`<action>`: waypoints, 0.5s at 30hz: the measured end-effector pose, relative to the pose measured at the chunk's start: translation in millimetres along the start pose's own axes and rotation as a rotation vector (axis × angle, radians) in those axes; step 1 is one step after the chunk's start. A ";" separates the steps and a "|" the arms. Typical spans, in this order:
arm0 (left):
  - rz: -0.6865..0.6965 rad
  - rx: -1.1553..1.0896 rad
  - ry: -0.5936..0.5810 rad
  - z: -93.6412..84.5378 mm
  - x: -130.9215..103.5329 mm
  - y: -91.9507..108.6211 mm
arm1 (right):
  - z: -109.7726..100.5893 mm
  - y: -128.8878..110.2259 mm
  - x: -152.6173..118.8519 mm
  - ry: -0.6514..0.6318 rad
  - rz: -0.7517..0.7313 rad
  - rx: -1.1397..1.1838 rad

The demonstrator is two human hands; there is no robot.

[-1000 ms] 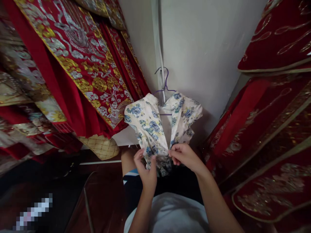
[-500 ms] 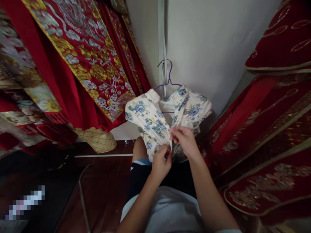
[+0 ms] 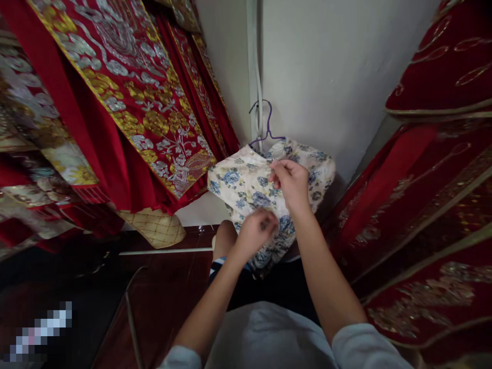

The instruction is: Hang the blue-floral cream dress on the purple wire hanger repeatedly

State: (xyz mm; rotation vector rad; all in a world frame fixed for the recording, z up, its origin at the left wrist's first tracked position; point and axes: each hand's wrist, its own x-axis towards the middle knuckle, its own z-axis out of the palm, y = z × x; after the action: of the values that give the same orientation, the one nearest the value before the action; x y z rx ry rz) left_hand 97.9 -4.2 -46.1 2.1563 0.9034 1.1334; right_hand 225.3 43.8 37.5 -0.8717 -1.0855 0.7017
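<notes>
The floral garment (image 3: 232, 185) hangs from the purple hanger (image 3: 268, 135), directly below its hook; the hook sits beside a pale strip (image 3: 255, 61) on the wall (image 3: 326, 66), though its exact fixing point cannot be made out. The hanger evidently carries the garment's weight and spreads its shoulders; this leaves both hands available for the front.

The right hand (image 3: 294, 183), just below the hanger, has thumb and index fingertip pinched together on the upper front edge; this presumably keeps the fabric drawn across the neckline. The left hand (image 3: 257, 231), lower below the hanger, is curled against the front and blurred; whether its fingers are clamped on fabric or merely near it cannot be told. Its low position probably serves to steady the loose lower part.

A red embroidered panel (image 3: 154, 123) hangs left of the hanger; red garments (image 3: 403, 189) hang well to its right, outside the working area.
</notes>
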 end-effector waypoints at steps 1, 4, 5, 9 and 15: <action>0.061 0.001 0.129 -13.1 15.5 7.9 | -3.0 -0.4 -2.4 -0.001 0.000 -0.011; 0.199 0.073 0.374 -47.9 61.7 33.4 | -8.6 -6.9 -4.8 -0.021 -0.021 -0.038; 0.241 0.128 0.340 -56.4 75.3 40.5 | -9.4 -10.4 -4.4 -0.036 -0.040 -0.045; 0.367 0.375 0.128 -72.3 110.3 56.5 | -10.9 -20.1 -0.3 -0.042 -0.121 -0.088; 0.424 0.476 0.267 -85.9 117.2 57.9 | -6.2 13.1 2.6 0.026 -0.133 -0.224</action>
State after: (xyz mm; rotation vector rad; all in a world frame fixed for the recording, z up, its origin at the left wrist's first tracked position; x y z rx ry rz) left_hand 92.2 61.1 95.9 2.7197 0.9248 1.5656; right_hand 231.1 50.8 26.0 -0.9868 -1.2019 0.4626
